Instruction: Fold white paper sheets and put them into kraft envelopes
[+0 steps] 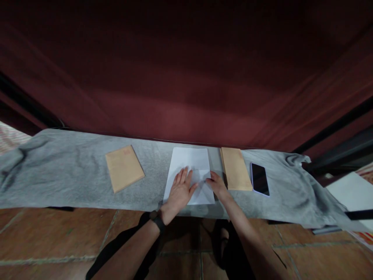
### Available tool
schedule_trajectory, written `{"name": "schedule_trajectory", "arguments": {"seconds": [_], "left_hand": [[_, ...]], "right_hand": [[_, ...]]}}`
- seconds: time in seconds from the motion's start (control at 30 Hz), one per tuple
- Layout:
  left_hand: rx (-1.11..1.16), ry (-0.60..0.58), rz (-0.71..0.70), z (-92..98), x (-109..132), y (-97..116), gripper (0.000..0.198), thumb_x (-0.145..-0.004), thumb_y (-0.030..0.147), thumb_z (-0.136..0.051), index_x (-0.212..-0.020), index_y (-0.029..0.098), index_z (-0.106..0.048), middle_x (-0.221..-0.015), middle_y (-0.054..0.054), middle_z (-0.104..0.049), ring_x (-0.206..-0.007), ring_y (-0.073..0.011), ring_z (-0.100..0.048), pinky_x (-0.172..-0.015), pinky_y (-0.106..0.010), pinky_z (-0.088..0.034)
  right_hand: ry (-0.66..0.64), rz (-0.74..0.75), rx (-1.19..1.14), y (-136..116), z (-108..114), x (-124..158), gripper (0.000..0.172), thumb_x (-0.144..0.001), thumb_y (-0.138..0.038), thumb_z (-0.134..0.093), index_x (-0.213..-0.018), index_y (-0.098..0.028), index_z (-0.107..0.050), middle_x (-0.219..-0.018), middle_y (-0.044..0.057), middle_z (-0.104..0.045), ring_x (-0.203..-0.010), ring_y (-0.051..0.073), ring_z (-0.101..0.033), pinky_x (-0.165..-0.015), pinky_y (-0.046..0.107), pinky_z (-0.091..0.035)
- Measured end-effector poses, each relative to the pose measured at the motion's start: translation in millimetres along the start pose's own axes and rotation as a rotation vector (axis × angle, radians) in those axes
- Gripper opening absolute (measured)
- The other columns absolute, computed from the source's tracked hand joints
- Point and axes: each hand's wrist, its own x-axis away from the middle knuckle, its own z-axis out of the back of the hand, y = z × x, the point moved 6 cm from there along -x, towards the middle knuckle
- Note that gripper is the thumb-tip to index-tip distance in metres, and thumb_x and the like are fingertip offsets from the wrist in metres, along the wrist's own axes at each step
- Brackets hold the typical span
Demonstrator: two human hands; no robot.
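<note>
White paper (189, 157) lies on the grey cloth in front of me, with a faint crease or raised fold line across its middle. My left hand (180, 190) rests flat on it, palm down, fingers stretched and thumb apart. At the paper's right edge, my right hand (218, 184) has its fingers curled and seems to pinch that edge; the fingertips are partly hidden. Close to the right of that hand is a stack of brown envelopes (237, 169). Farther left, more brown envelopes (124, 169) lie at an angle, with a small reddish mark at the top corner.
A phone with a purple edge (260, 179) lies right of the envelope stack. The grey cloth (72, 167) covers a long narrow surface, rumpled at both ends. Behind it rises a dark red panel (180, 112). Tiled floor (52, 233) shows below the front edge.
</note>
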Motion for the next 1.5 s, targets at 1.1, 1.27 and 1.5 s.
{"name": "schedule_trajectory", "arguments": {"seconds": [1.1,1.27,1.5], "left_hand": [[-0.255,-0.016,0.201,-3.5,13.6,-86.5,0.059,-0.102,0.035,-0.029,-0.150,0.003,-0.042,-0.156,-0.020,-0.043,-0.148,-0.0282,-0.036,-0.124,-0.047,-0.024],[-0.146,0.032,0.102,-1.2,-23.9,-70.4,0.059,-0.103,0.034,-0.025,-0.151,0.004,-0.040,-0.157,-0.018,-0.043,-0.149,-0.0275,-0.034,-0.123,-0.047,-0.027],[-0.085,-0.227,-0.209,-47.9,-106.6,-38.8,0.054,-0.101,0.026,-0.026,-0.152,0.016,-0.043,-0.160,-0.008,-0.040,-0.151,-0.0216,-0.031,-0.124,-0.043,-0.025]], "right_hand": [[0.127,0.293,0.888,-10.2,-11.6,36.7,0.060,-0.103,-0.039,-0.045,-0.151,-0.003,-0.041,-0.159,0.022,-0.034,-0.150,0.033,-0.031,-0.124,0.052,-0.024],[0.106,0.235,0.861,-37.5,-20.6,3.7,0.056,-0.108,-0.038,-0.026,-0.152,-0.007,-0.041,-0.160,0.016,-0.037,-0.151,0.026,-0.031,-0.124,0.047,-0.026],[0.083,0.291,0.896,-37.3,-53.0,-30.5,0.051,-0.107,-0.028,-0.027,-0.154,-0.013,-0.040,-0.158,0.015,-0.040,-0.150,0.027,-0.033,-0.122,0.052,-0.027]]}}
